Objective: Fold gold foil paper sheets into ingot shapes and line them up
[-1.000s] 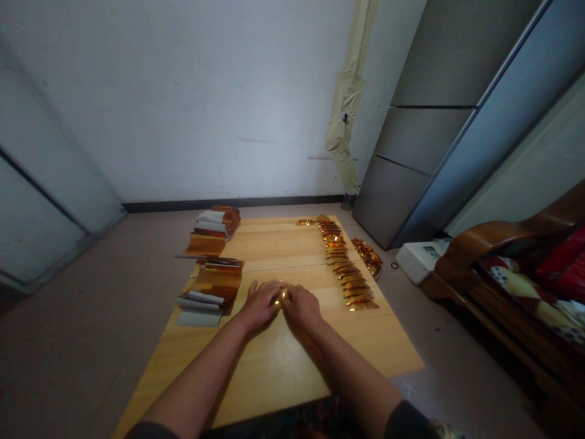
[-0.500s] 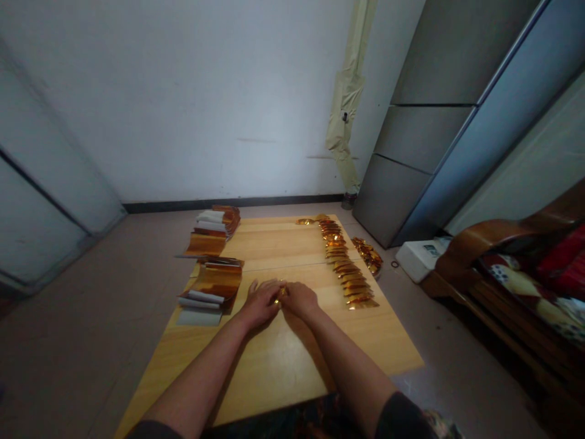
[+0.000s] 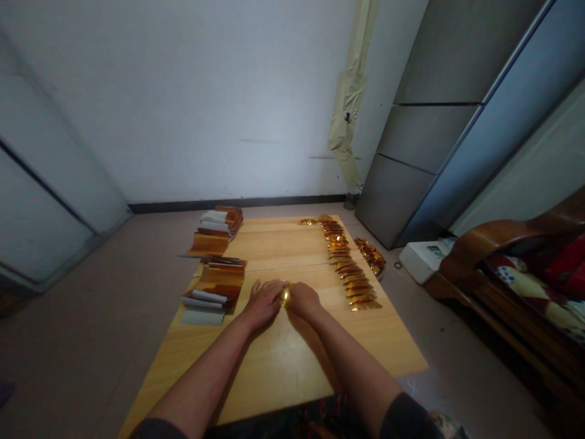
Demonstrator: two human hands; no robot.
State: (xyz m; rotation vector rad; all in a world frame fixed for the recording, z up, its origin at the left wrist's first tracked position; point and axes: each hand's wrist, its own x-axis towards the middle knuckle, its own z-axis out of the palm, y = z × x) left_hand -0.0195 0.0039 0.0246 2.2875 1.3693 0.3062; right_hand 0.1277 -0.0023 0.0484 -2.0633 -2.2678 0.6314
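My left hand [image 3: 266, 303] and my right hand [image 3: 302, 299] meet over the middle of the wooden table [image 3: 274, 366]. Between them they grip a small shiny gold foil piece [image 3: 285, 297], whose ends are hidden by the fingers. Left of my left hand lie sheets of brown-gold paper [image 3: 218, 279] with grey-white backs, in loose curled stacks. Beyond my right hand a long row of folded gold pieces [image 3: 350, 274] overlaps along the table's right side.
A heap of gold pieces [image 3: 371, 257] sits low beside the table's right edge. Farther right are a white box [image 3: 421, 261], a wooden seat [image 3: 479, 244] with cushions and a grey refrigerator [image 3: 411, 146]. A wall [image 3: 205, 110] stands behind the table.
The hands have parted slightly, and more of the gold piece shows between them. The whole view has shifted a little.
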